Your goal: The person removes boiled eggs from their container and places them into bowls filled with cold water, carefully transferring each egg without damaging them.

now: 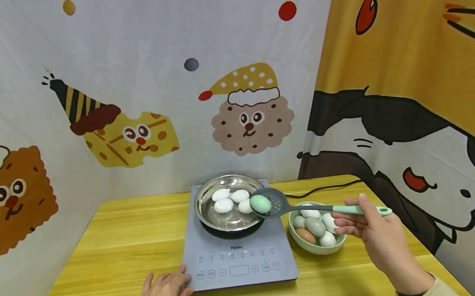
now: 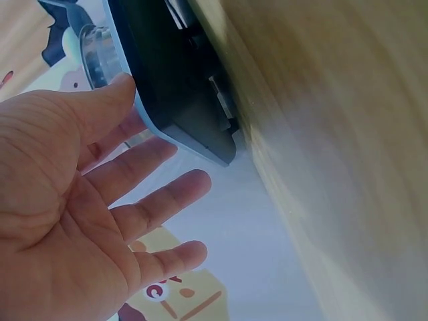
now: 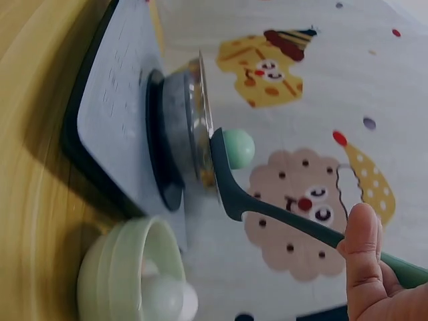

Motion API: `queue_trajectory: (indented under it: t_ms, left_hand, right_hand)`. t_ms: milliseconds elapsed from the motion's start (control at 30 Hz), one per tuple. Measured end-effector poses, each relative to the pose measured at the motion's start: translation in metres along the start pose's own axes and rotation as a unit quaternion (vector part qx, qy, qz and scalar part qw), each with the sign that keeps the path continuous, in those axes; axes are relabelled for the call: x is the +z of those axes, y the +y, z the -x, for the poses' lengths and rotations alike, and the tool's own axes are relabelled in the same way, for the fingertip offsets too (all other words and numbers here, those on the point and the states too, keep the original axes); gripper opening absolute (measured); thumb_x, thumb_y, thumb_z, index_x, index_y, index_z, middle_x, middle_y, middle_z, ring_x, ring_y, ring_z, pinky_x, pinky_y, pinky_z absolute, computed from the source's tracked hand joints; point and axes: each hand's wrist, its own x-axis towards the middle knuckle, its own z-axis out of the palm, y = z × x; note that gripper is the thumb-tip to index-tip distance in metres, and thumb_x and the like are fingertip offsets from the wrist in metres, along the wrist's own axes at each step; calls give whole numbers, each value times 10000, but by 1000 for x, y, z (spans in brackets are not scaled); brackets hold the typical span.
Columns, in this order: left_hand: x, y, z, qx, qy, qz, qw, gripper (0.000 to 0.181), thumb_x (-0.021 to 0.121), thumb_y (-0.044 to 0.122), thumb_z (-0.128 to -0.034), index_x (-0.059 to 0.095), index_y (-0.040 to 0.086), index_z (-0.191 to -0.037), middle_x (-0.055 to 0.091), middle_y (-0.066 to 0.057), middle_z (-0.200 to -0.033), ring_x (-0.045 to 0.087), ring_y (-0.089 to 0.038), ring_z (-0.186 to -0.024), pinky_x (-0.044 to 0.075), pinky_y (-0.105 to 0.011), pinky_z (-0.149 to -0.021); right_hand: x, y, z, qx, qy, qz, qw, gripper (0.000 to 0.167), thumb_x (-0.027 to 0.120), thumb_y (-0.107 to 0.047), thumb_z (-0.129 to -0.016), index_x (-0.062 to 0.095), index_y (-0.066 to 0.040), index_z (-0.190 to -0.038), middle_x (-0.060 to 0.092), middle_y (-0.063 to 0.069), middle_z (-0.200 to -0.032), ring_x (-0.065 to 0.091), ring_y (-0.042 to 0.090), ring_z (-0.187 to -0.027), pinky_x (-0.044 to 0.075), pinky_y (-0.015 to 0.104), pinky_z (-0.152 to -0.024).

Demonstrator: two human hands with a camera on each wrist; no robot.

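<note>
My right hand (image 1: 376, 232) grips the mint-green handle (image 1: 350, 209) of a slotted spoon with a dark grey head (image 1: 278, 202). A pale green egg (image 1: 261, 204) lies in that head, at the right rim of a steel pan (image 1: 201, 214). Several white eggs (image 1: 224, 205) sit inside the pan. In the right wrist view the green egg (image 3: 239, 148) rests on the spoon beside the pan's rim. My left hand (image 1: 162, 293) touches the front left corner of the induction cooker (image 1: 235, 240), its fingers spread and fairly straight in the left wrist view.
A pale green bowl (image 1: 317, 248) with several white, grey-green and brown eggs stands right of the cooker, below the spoon's handle. A black cord (image 1: 321, 189) runs along the back of the wooden table (image 1: 114, 259). Printed cloth (image 1: 142, 41) hangs behind.
</note>
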Motion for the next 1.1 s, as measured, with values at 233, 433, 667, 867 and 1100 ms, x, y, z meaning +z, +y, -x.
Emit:
queue_trajectory:
  t_ms: [233,433,667,867,1100]
  left_hand:
    - [-1,0,-1,-27,-76,16,10000,244,840,251,-921,804,174,-1149,764,-40,-1359,726,-342,-1181,383,-782,-1145]
    - [-1,-1,-1,-27,-161,26,9999,243,838,247,-925,802,168,-1151,765,-48,-1357,732,-341,-1181,390,-784,-1137]
    - [0,-1,0,16,-87,50,9999,233,837,232,-923,803,159,-1142,768,-56,-1348,739,-346,-1164,402,-787,-1122]
    - [1,-1,0,12,-94,23,10000,233,840,236,-920,802,162,-1138,769,-60,-1346,740,-346,-1161,407,-784,-1119]
    - [1,0,-2,80,-59,49,9999,223,836,221,-926,803,156,-1136,776,-53,-1333,746,-345,-1148,424,-774,-1107]
  right_hand:
    - [-35,2,8,116,460,-309,9984,365,542,-432,-1118,743,-128,-1132,847,84,-967,831,190,-855,688,360,-761]
    - [-67,16,19,930,955,-354,9905,386,503,-507,-1115,736,-201,-1091,846,32,-964,828,164,-895,690,343,-778]
    - [-86,43,40,1345,543,-706,9869,458,378,-628,-1089,591,-234,-1185,835,-41,-1018,802,112,-967,674,279,-852]
    - [-87,55,51,1890,413,-1358,9717,522,369,-677,-1052,603,-220,-1150,838,-9,-1060,785,109,-1018,654,259,-913]
    - [-87,67,57,2859,604,-2237,9298,697,258,-772,-964,361,-188,-1331,824,0,-1092,742,69,-1086,589,204,-1018]
